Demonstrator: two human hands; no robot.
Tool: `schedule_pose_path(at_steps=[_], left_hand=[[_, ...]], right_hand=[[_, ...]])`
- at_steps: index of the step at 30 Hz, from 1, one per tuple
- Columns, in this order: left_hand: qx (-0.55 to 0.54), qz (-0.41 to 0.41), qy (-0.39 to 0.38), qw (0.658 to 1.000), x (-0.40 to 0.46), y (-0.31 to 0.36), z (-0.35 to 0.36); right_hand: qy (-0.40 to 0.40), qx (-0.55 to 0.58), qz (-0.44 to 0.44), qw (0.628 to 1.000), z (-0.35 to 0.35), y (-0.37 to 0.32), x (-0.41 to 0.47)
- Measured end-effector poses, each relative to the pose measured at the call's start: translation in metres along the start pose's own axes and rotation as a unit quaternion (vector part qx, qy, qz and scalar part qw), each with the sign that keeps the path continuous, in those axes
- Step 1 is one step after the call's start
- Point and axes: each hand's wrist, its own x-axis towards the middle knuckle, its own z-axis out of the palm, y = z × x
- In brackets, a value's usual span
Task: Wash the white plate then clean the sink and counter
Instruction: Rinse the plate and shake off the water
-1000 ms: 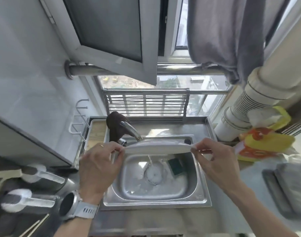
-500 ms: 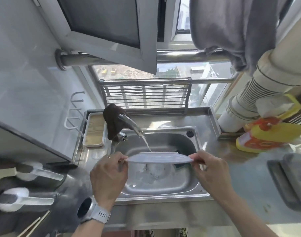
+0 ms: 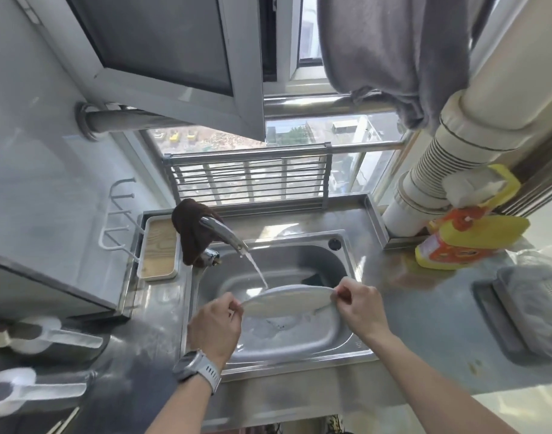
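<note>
The white plate [image 3: 285, 299] hangs tilted over the steel sink [image 3: 346, 267], its top side facing me. My left hand [image 3: 216, 327] pinches its left rim and my right hand [image 3: 359, 305] pinches its right rim. Water runs from the tap [image 3: 223, 234] in a thin stream onto the plate's far edge. Foam and water lie in the sink bottom. A dark sponge [image 3: 312, 278] shows behind the plate, partly hidden. The steel counter [image 3: 425, 311] spreads right of the sink.
A brown cloth [image 3: 190, 228] drapes over the tap. A wooden-bottomed tray [image 3: 158, 249] sits left of the sink. Yellow-orange detergent bottles [image 3: 462, 242] stand at back right beside a ribbed pipe [image 3: 425, 189]. A grey tray [image 3: 531, 305] lies on the right counter. Scoops [image 3: 49, 336] lie at left.
The plate has come down into the sink under the running water and tipped so its face shows. Both hands moved lower with it, keeping their grip on the rims.
</note>
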Motion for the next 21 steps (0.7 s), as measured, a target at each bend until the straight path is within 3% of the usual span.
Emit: schedule_pose_path(at_steps=[6,8,14,17,21], left_hand=[[-0.210,-0.014,0.000,0.978,0.017,0.054,0.011],[-0.227,-0.006,-0.035,0.973,0.026,0.093,0.025],[-0.253,-0.037,-0.200,0.946,0.016,0.203,0.103],[-0.250,-0.089,-0.259,0.929,-0.005,0.234,0.145],[-0.230,-0.129,-0.294,0.919,-0.024,0.251,0.190]], right_hand=[[0.051,0.144,0.085,0.985,-0.038,0.030,-0.010],[0.088,0.174,0.129,0.972,-0.061,0.052,-0.015],[0.183,0.120,0.286,0.933,-0.132,0.133,-0.022],[0.136,0.070,0.344,0.927,-0.152,0.181,-0.019],[0.081,0.084,0.374,0.920,-0.164,0.234,-0.010]])
